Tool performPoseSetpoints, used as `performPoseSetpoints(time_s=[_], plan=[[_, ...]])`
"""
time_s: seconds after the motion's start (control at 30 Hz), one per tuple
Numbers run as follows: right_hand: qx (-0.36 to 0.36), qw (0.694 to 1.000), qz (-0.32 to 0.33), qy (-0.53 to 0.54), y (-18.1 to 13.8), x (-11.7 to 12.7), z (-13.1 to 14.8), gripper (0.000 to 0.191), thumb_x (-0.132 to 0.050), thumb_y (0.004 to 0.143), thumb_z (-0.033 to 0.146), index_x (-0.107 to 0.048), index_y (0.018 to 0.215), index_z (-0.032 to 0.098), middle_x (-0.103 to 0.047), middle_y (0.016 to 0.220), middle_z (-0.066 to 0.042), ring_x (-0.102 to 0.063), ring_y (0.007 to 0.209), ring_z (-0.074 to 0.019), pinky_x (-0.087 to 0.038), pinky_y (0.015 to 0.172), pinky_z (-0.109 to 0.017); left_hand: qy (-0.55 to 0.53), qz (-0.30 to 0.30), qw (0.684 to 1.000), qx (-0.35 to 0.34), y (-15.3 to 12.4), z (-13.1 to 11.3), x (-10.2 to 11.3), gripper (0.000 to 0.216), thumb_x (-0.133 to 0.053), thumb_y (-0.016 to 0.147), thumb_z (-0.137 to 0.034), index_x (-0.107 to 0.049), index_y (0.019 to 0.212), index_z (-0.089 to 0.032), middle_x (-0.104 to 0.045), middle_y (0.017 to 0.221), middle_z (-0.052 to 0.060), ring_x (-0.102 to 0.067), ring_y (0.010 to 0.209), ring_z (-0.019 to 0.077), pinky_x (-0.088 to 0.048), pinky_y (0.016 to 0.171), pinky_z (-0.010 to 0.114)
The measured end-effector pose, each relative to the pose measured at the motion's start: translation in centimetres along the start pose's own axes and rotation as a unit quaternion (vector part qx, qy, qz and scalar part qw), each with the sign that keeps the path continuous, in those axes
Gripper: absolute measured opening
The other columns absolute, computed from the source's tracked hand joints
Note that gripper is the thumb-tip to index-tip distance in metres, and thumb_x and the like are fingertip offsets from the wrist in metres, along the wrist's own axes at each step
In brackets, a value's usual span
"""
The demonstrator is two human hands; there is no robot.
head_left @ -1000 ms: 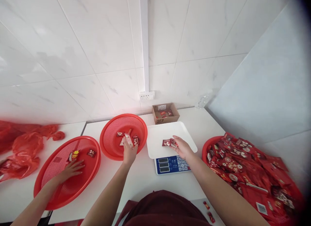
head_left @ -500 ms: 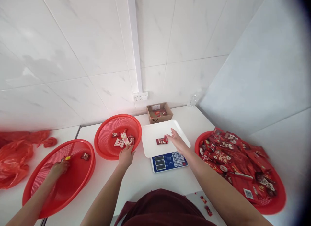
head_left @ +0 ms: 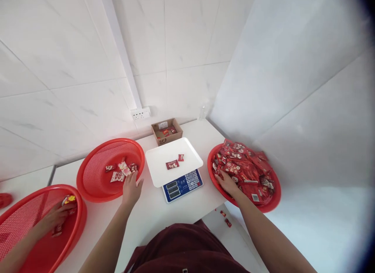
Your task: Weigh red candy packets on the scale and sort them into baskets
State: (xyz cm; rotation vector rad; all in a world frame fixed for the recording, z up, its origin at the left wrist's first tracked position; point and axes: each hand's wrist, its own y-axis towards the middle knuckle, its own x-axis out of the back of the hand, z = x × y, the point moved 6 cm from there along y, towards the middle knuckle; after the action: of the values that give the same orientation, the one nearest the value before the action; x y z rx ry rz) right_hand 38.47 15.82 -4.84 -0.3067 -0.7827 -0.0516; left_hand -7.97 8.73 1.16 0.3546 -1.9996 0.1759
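Note:
My left hand (head_left: 131, 192) rests at the near right rim of the middle red mesh basket (head_left: 90, 163), fingers apart and holding nothing. Inside that basket lie several small packets, among them a white-and-red one (head_left: 117, 176). My right hand (head_left: 229, 184) reaches over the near left rim of the right basket (head_left: 278, 193), fingers apart at the heaped red snack packets (head_left: 238, 167). Its fingertips are close to or touching them. Between my hands, the white tray (head_left: 158, 175) of a blue digital scale (head_left: 181, 186) carries a longer dark red packet (head_left: 172, 164) and a smaller red packet (head_left: 181, 157).
At the left, another person's hand (head_left: 55, 218) holds packets in a third red basket (head_left: 80, 230). A cardboard box (head_left: 166, 138) with red packets stands behind the scale. A clear bottle (head_left: 202, 112) is by the wall corner. Small red packets (head_left: 227, 223) lie below the table edge.
My right hand has left the scale tray and moved right to the packet-filled basket. Two packets now lie apart on the tray. The view has turned right; my left hand stays by the middle basket.

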Motion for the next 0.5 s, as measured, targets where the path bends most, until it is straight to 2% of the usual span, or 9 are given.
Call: performPoseSetpoints(time_s=[0.1,0.3,0.4,0.5], plan=[[-0.008,0.998,0.015,-0.064,0.3,-0.3,-1.4,0.052,-0.059,0.073,0.026,-0.051,0.124,0.022,-0.046,0.135,-0.011,-0.038,0.127,-0.0270,-0.029,0.104,-0.043,-0.024,-0.027,0.999,-0.025,-0.6,-1.7,-0.7,0.045,-0.042,0.084,-0.036,-0.048,0.125,-0.016,-0.049,0.132,0.016,-0.036,0.129,0.0296,-0.029,0.106,0.048],[0.026,0.969,0.039,-0.243,0.2,-0.6,-0.5,0.064,-0.057,0.076,0.024,-0.038,0.137,0.020,-0.041,0.136,-0.018,-0.043,0.120,-0.0342,-0.032,0.097,-0.048,-0.060,-0.015,0.997,-0.053,-1.9,-3.5,-1.4,0.043,-0.042,0.084,-0.038,-0.050,0.121,-0.016,-0.048,0.133,0.016,-0.031,0.132,0.0291,-0.027,0.107,0.050],[0.027,0.965,0.035,-0.259,0.1,-0.4,0.0,0.060,-0.054,0.079,0.027,-0.039,0.136,0.018,-0.046,0.131,-0.020,-0.049,0.113,-0.0344,-0.035,0.093,-0.047,-0.068,-0.010,0.996,-0.059,-2.2,-3.6,-1.2,0.040,-0.043,0.084,-0.037,-0.051,0.119,-0.018,-0.050,0.132,0.014,-0.032,0.132,0.0291,-0.029,0.107,0.050],[0.030,0.974,0.029,-0.222,0.2,0.1,-0.1,0.055,-0.056,0.077,0.031,-0.046,0.130,0.020,-0.052,0.126,-0.015,-0.053,0.109,-0.0311,-0.037,0.093,-0.044,-0.068,-0.004,0.996,-0.056,-2.4,-3.7,-0.8,0.038,-0.044,0.084,-0.035,-0.052,0.117,-0.019,-0.051,0.131,0.013,-0.032,0.132,0.0289,-0.029,0.107,0.049]])
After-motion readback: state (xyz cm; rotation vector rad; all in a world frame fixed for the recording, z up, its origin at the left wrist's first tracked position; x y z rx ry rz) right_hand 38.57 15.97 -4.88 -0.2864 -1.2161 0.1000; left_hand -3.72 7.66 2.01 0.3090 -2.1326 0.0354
